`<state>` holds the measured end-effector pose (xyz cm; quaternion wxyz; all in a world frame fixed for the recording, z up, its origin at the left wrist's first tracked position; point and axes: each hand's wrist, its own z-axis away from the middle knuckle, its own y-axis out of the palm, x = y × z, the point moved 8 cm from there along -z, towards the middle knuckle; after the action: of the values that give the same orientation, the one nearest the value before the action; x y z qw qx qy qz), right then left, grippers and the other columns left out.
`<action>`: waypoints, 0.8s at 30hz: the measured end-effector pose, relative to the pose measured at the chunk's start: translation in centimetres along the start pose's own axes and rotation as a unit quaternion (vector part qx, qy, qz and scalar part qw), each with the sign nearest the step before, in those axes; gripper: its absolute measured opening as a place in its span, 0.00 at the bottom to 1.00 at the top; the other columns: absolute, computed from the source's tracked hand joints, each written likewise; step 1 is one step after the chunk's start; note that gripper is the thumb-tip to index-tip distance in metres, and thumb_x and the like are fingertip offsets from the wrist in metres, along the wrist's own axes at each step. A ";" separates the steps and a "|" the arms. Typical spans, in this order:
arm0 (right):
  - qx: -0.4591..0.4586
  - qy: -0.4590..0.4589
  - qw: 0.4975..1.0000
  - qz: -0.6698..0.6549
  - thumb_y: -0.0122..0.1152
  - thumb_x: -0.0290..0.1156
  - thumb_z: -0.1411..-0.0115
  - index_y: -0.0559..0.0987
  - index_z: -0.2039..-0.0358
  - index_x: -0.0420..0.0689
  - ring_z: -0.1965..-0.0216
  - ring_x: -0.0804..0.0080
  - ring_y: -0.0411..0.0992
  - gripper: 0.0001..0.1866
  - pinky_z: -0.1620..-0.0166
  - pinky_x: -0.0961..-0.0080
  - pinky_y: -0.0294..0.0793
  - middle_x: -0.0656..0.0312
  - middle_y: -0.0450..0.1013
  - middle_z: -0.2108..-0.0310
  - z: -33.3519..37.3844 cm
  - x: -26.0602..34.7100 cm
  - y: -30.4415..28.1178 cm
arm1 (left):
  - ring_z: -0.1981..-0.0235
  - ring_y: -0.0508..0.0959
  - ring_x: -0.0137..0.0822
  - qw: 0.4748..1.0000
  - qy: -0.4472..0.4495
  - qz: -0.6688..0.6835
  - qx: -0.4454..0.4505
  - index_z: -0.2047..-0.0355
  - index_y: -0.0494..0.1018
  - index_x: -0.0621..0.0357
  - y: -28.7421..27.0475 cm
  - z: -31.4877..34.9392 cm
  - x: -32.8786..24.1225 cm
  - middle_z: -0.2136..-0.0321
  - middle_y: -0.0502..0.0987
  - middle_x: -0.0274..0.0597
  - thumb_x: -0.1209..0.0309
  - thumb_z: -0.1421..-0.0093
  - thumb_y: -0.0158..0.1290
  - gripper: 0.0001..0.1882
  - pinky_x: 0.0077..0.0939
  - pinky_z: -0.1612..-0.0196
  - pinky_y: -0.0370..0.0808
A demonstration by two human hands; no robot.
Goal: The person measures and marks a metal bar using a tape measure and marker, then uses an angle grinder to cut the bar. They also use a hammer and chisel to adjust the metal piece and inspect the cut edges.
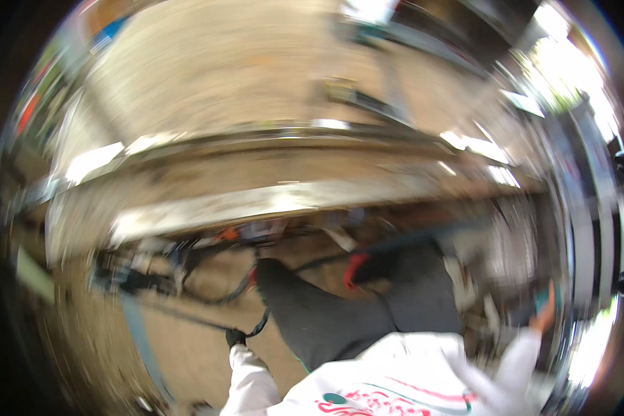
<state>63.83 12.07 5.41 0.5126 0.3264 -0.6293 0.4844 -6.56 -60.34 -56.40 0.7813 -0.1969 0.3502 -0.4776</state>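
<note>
My left hand (236, 338), in a dark glove, is closed around a dark cable (258, 325) beside my left leg. From there the cable runs off to the left and also bends up toward my knee. Out to the right, my right hand (544, 315) is smeared by motion, and its fingers do not show clearly. A teal patch (540, 299) is right beside that hand; what it belongs to is too blurred to name.
Ahead of my legs stretches a long worn bench (256, 203) with a raised edge. A yellowish tool (340, 89) with a dark handle lies beyond it. Tangled dark gear (142, 279) is on the floor at left. Grey slatted shelving (584, 243) stands at right.
</note>
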 end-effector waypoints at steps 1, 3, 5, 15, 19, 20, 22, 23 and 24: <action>-0.045 0.008 0.999 -0.021 0.57 0.43 0.28 0.82 0.38 0.49 0.53 0.68 0.79 0.22 0.45 0.68 0.78 0.57 0.77 0.46 0.5 0.4 0.3 | 0.41 0.79 0.53 1.000 0.019 0.006 -0.004 0.40 0.75 0.62 -0.1 0.4 -1.8 0.42 0.79 0.57 0.72 0.30 0.51 0.20 0.40 0.39 0.74; -0.120 -0.040 0.983 -0.133 0.82 0.35 0.48 0.82 0.49 0.42 0.59 0.65 0.80 0.27 0.57 0.63 0.86 0.59 0.79 0.54 0.9 1.6 0.1 | 0.41 0.79 0.53 0.998 0.055 0.022 -0.037 0.40 0.75 0.62 -2.2 1.2 -5.5 0.42 0.79 0.57 0.72 0.31 0.51 0.20 0.39 0.39 0.74; -0.156 -0.093 0.970 -0.162 0.83 0.30 0.49 0.78 0.46 0.40 0.57 0.61 0.79 0.31 0.62 0.55 0.88 0.59 0.78 0.52 1.6 2.5 -2.9 | 0.41 0.79 0.53 0.990 0.117 0.024 -0.076 0.40 0.75 0.62 -4.2 2.1 -11.6 0.42 0.79 0.57 0.72 0.31 0.51 0.20 0.39 0.39 0.74; -0.150 -0.032 0.975 -0.163 0.82 0.34 0.47 0.75 0.50 0.42 0.74 0.66 0.80 0.28 0.71 0.69 0.81 0.58 0.79 0.64 -0.1 -6.7 -9.6 | 0.42 0.78 0.48 0.742 0.669 -0.006 -0.040 0.40 0.74 0.68 -2.4 36.7 -57.0 0.42 0.78 0.53 0.68 0.33 0.59 0.24 0.40 0.39 0.75; -0.175 0.024 0.970 -0.165 0.82 0.34 0.47 0.74 0.48 0.43 0.71 0.68 0.80 0.31 0.68 0.70 0.82 0.59 0.79 0.64 0.1 -13.2 -11.2 | 0.41 0.76 0.54 0.616 0.765 -0.137 0.128 0.37 0.73 0.63 15.2 48.6 -69.3 0.43 0.77 0.54 0.72 0.36 0.59 0.26 0.43 0.38 0.73; -0.163 0.039 0.971 -0.173 0.82 0.35 0.48 0.74 0.47 0.42 0.70 0.69 0.80 0.31 0.66 0.71 0.82 0.59 0.79 0.64 0.3 -14.6 -10.9 | 0.43 0.77 0.54 0.610 0.773 -0.139 0.104 0.38 0.74 0.61 18.1 49.7 -71.2 0.44 0.78 0.54 0.70 0.34 0.58 0.24 0.43 0.40 0.74; -0.172 0.070 0.976 -0.113 0.83 0.35 0.48 0.74 0.46 0.42 0.67 0.70 0.80 0.33 0.62 0.72 0.81 0.59 0.80 0.63 0.6 -18.2 -12.9 | 0.48 0.80 0.53 0.523 0.832 -0.181 0.035 0.40 0.75 0.58 25.2 55.0 -74.7 0.49 0.81 0.53 0.67 0.31 0.56 0.21 0.45 0.47 0.78; -0.172 0.074 0.979 -0.084 0.83 0.35 0.48 0.74 0.46 0.41 0.66 0.70 0.81 0.33 0.60 0.72 0.81 0.59 0.80 0.63 0.4 -19.0 -13.5 | 0.51 0.81 0.53 0.589 0.774 -0.202 0.114 0.42 0.77 0.57 28.5 53.4 -76.1 0.52 0.82 0.52 0.66 0.31 0.56 0.19 0.47 0.50 0.78; -0.178 0.070 0.979 -0.073 0.83 0.35 0.48 0.74 0.46 0.41 0.65 0.71 0.80 0.33 0.59 0.73 0.80 0.60 0.80 0.63 0.6 -18.9 -14.0 | 0.55 0.82 0.54 0.651 0.703 -0.220 0.183 0.45 0.78 0.56 31.2 50.5 -77.2 0.55 0.83 0.51 0.64 0.30 0.55 0.17 0.48 0.54 0.78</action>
<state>81.25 5.44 -8.94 0.6392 0.2405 -0.6427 0.3472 26.48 21.12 -14.49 0.1929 0.2735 0.6465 -0.6855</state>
